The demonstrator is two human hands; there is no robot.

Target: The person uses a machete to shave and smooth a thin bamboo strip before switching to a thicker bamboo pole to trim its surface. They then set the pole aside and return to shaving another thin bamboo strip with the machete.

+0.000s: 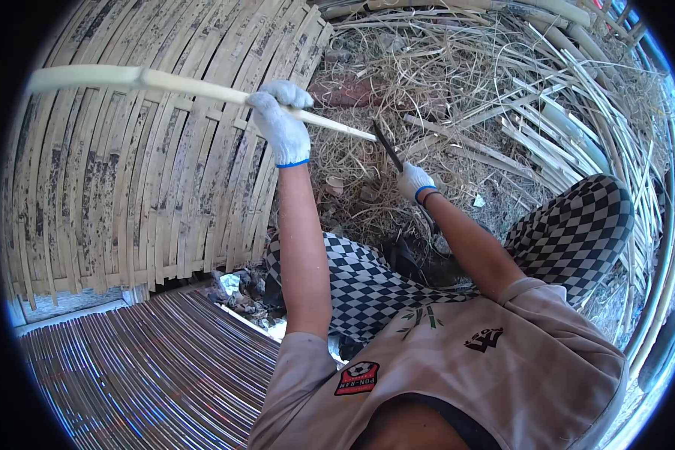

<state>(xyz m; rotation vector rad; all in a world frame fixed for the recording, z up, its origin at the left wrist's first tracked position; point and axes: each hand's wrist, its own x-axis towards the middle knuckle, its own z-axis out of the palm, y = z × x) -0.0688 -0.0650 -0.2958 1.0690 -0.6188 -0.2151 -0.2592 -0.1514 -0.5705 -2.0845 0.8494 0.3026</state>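
My left hand (281,124), in a white glove with a blue cuff, is closed around a long pale bamboo strip (191,86). The strip runs from the far left, past a node, to a narrow end at the middle of the view. In my gloved right hand (414,181) is a dark-bladed knife (388,146), gripped by its handle. Its blade points up and away from me and crosses the tip of the strip.
Curly shavings (420,67) cover the ground ahead. Split bamboo pieces (555,142) lie in a heap to the right. A woven bamboo panel (142,165) stands at left, with a ribbed dark sheet (150,367) below it. My checkered trouser legs (577,225) frame the work.
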